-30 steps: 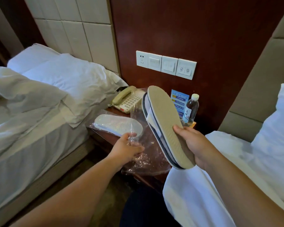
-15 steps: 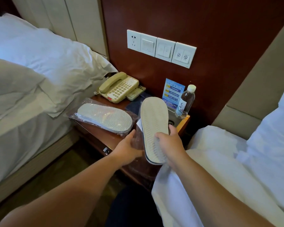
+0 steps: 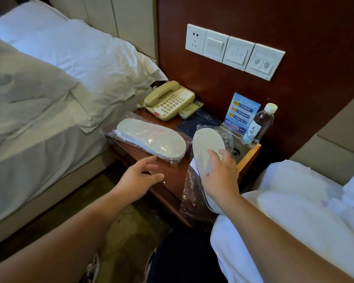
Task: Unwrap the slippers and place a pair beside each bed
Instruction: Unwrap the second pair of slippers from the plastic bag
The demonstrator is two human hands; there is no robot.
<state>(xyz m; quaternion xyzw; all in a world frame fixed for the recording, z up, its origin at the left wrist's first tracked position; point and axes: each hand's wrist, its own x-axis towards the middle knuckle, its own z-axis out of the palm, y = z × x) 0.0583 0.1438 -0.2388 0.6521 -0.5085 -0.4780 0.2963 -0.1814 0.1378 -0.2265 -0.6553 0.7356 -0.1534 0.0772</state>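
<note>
A pair of pale slippers (image 3: 204,146), soles up and out of its wrapper, lies on the right side of the wooden nightstand (image 3: 172,176). My right hand (image 3: 221,176) holds it at the heel end, fingers curled over the sole. The crumpled clear wrapper (image 3: 190,193) lies under it and hangs over the nightstand's front edge. A second pair (image 3: 151,139), sealed in clear plastic, lies on the left side of the nightstand. My left hand (image 3: 139,176) hovers open just in front of that pair, touching nothing.
A beige telephone (image 3: 168,101), a remote (image 3: 190,109), a blue card stand (image 3: 240,113) and a water bottle (image 3: 260,123) fill the back of the nightstand. A bed with rumpled sheets (image 3: 39,119) stands left; a white bed (image 3: 294,201) stands right. Floor shows between them.
My right hand lowered the unwrapped slippers onto the nightstand. My left hand let go of the plastic wrapper and moved left, opening near the wrapped pair.
</note>
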